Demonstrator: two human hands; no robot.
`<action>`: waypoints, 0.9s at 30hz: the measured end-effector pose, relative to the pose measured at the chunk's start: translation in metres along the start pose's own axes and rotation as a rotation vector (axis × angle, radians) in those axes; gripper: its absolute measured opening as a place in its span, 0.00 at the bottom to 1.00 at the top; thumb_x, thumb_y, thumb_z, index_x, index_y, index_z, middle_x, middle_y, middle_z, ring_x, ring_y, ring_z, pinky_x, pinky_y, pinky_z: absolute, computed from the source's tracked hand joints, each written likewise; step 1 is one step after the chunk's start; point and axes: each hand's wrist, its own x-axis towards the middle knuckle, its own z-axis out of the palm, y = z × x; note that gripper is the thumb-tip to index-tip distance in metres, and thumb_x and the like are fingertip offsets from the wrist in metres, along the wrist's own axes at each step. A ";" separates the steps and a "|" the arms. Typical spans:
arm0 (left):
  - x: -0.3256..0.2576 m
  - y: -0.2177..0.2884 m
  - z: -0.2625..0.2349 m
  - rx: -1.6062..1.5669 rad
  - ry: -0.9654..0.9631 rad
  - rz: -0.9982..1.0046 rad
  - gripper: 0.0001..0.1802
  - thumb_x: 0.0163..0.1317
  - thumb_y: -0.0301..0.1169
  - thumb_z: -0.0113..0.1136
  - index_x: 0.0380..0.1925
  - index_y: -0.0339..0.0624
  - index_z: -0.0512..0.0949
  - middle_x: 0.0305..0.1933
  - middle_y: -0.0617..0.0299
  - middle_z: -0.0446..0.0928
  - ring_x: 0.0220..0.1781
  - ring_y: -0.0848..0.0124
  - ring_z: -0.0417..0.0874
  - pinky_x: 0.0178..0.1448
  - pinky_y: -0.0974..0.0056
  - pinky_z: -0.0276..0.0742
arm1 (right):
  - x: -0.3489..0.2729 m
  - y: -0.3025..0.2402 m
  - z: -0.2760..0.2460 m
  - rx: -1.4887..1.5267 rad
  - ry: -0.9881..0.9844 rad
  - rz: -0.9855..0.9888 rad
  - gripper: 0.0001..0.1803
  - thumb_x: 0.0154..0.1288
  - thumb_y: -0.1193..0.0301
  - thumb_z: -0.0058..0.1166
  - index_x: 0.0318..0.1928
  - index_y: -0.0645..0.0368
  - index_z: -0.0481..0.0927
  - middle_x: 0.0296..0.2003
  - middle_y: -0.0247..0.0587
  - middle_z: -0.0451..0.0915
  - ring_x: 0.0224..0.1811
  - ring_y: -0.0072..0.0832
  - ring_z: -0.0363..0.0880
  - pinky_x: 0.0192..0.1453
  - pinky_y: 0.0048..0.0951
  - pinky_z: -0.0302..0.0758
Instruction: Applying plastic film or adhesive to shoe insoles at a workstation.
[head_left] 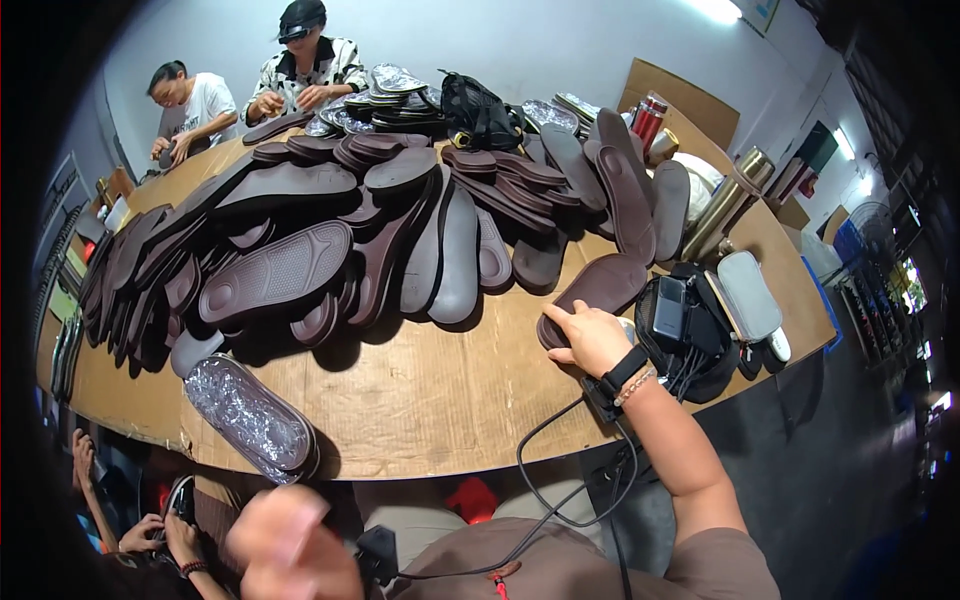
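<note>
A dark brown insole (605, 282) lies on the cardboard-covered table at the right. My right hand (592, 338) grips its near end, index finger across the top and thumb at the edge. Below the table's front edge, my left hand (290, 550) is smeared by motion, so its fingers cannot be made out. Closest to that hand is a stack of insoles wrapped in clear plastic (250, 415), which sticks out at the front edge. A big heap of loose brown and grey insoles (280, 270) spreads over the middle and left of the table.
Beside my right hand sits a black bag (690, 335) with a power bank and cables. A black cable (525, 455) loops before my body. Steel bottle (735, 200) and red bottle (650, 120) stand behind. Two people (310, 70) work across the table; another person's hands (165, 535) show lower left.
</note>
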 end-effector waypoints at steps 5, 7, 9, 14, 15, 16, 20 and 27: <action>-0.004 -0.042 0.048 0.086 -0.436 -0.601 0.17 0.69 0.23 0.59 0.55 0.34 0.86 0.64 0.44 0.80 0.64 0.58 0.83 0.66 0.58 0.79 | -0.002 -0.010 0.005 -0.087 0.105 -0.081 0.19 0.56 0.69 0.68 0.46 0.64 0.78 0.34 0.50 0.85 0.35 0.47 0.89 0.36 0.44 0.86; -0.009 -0.058 0.061 0.071 -0.490 -0.785 0.20 0.68 0.23 0.61 0.60 0.35 0.85 0.67 0.45 0.80 0.66 0.59 0.82 0.67 0.58 0.78 | -0.007 -0.037 -0.006 -0.096 0.303 -0.119 0.15 0.61 0.71 0.65 0.46 0.62 0.77 0.33 0.47 0.82 0.35 0.46 0.87 0.39 0.42 0.84; -0.020 -0.076 0.068 0.087 -0.545 -0.797 0.26 0.68 0.28 0.66 0.66 0.39 0.80 0.69 0.43 0.78 0.68 0.52 0.82 0.69 0.57 0.78 | -0.019 -0.067 -0.032 0.184 0.351 -0.318 0.14 0.67 0.68 0.64 0.47 0.61 0.78 0.33 0.45 0.82 0.36 0.42 0.87 0.41 0.40 0.84; -0.032 -0.082 0.082 0.421 -0.822 -0.695 0.41 0.68 0.35 0.70 0.77 0.33 0.64 0.78 0.32 0.63 0.76 0.36 0.71 0.78 0.48 0.70 | -0.043 -0.064 -0.055 0.387 0.456 -0.221 0.23 0.62 0.60 0.73 0.48 0.61 0.80 0.44 0.48 0.82 0.50 0.45 0.84 0.55 0.43 0.81; -0.035 -0.082 0.083 0.458 -0.851 -0.706 0.43 0.67 0.35 0.70 0.78 0.33 0.62 0.79 0.30 0.62 0.77 0.34 0.69 0.79 0.46 0.70 | -0.050 -0.048 -0.053 0.361 0.562 -0.083 0.26 0.63 0.61 0.73 0.54 0.64 0.80 0.47 0.52 0.82 0.51 0.48 0.83 0.57 0.44 0.81; -0.038 -0.083 0.084 0.458 -0.855 -0.713 0.43 0.67 0.35 0.70 0.78 0.33 0.62 0.79 0.30 0.62 0.77 0.34 0.69 0.79 0.46 0.70 | -0.060 -0.035 -0.055 0.360 0.525 0.149 0.28 0.64 0.61 0.72 0.57 0.66 0.79 0.49 0.55 0.82 0.52 0.52 0.83 0.58 0.46 0.81; -0.045 -0.096 0.096 0.574 -0.913 -0.606 0.49 0.64 0.34 0.74 0.80 0.34 0.58 0.79 0.24 0.55 0.80 0.29 0.62 0.81 0.40 0.64 | -0.082 0.012 -0.020 0.219 0.244 0.641 0.37 0.65 0.55 0.74 0.60 0.73 0.74 0.48 0.65 0.83 0.52 0.57 0.85 0.57 0.50 0.82; -0.039 -0.127 0.104 0.718 -0.880 -0.624 0.50 0.62 0.33 0.74 0.81 0.37 0.59 0.81 0.30 0.58 0.80 0.34 0.63 0.82 0.44 0.64 | -0.085 0.009 0.005 0.563 0.416 0.609 0.42 0.60 0.70 0.71 0.72 0.68 0.68 0.53 0.61 0.85 0.52 0.53 0.88 0.56 0.46 0.86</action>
